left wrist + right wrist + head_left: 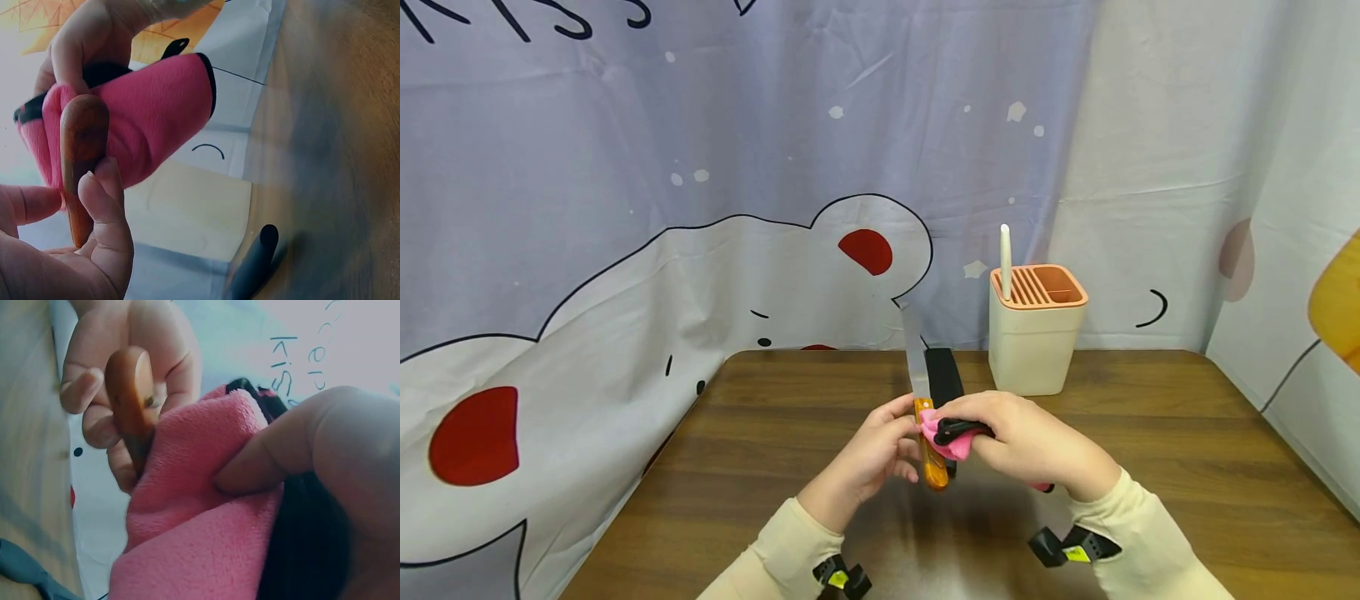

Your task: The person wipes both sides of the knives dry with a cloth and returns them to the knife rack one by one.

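Note:
A knife (917,362) with an orange-brown wooden handle is held up in front of me, its blade pointing away. My left hand (877,450) pinches the handle, and its fingers curl round the wood (86,134) in the left wrist view. My right hand (1018,437) grips a folded pink cloth (187,462) with black trim and presses it against the handle. In the right wrist view the thumb lies on the cloth, which hides part of the handle. Just behind the knife, a flat black object (944,375) with a dark handle (259,256) lies on the table.
At the back right of the wooden table (775,425) stands a cream holder (1030,350) with an orange slotted top. A white handle (1005,258) sticks up from its slots. A printed curtain (737,275) hangs behind the table's back edge.

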A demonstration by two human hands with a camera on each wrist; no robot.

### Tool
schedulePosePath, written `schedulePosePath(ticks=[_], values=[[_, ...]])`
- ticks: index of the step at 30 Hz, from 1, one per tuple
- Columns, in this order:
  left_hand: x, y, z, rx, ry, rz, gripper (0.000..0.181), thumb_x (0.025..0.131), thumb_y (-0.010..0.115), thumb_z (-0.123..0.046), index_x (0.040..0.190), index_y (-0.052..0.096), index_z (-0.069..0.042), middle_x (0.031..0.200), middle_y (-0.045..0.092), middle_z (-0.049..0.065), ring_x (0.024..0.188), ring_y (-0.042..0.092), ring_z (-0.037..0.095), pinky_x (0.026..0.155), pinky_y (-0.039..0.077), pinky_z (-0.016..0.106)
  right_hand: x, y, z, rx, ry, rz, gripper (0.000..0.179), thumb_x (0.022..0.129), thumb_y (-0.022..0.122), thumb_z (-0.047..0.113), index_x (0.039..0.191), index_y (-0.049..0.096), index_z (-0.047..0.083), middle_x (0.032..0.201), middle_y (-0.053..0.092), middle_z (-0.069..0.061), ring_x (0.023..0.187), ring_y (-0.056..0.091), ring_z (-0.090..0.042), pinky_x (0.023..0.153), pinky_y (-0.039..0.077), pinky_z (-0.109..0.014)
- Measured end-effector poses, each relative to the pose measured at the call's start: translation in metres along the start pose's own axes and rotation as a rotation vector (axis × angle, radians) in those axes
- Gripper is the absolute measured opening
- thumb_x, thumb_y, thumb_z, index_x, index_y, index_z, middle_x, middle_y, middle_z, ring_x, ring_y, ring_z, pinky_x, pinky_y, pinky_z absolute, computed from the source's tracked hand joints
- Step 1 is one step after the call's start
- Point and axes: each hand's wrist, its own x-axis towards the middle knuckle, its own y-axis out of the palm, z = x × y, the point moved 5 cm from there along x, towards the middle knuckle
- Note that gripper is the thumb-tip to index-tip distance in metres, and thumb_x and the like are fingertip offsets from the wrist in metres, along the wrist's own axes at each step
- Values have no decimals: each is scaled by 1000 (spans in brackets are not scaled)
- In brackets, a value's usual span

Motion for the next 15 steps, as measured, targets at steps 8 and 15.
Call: schedulePosePath(ticks=[8,15], values=[[1,-6,-3,-11,1,-21,57,98,47,-9,154,40,-8,109,72,2,59,64,7,48,54,20,-5,-1,13,42,-81,58,50,84,61,-5,122,73,23,111,72,16,100,66,1,93,57,-28],[4,-11,1,-17,-20,-30,62,96,46,-7,157,36,-9,121,72,11,61,67,7,48,54,19,-6,-2,20,161,-140,135,48,85,61,-6,117,73,27,103,70,16,92,63,2,86,56,-21]])
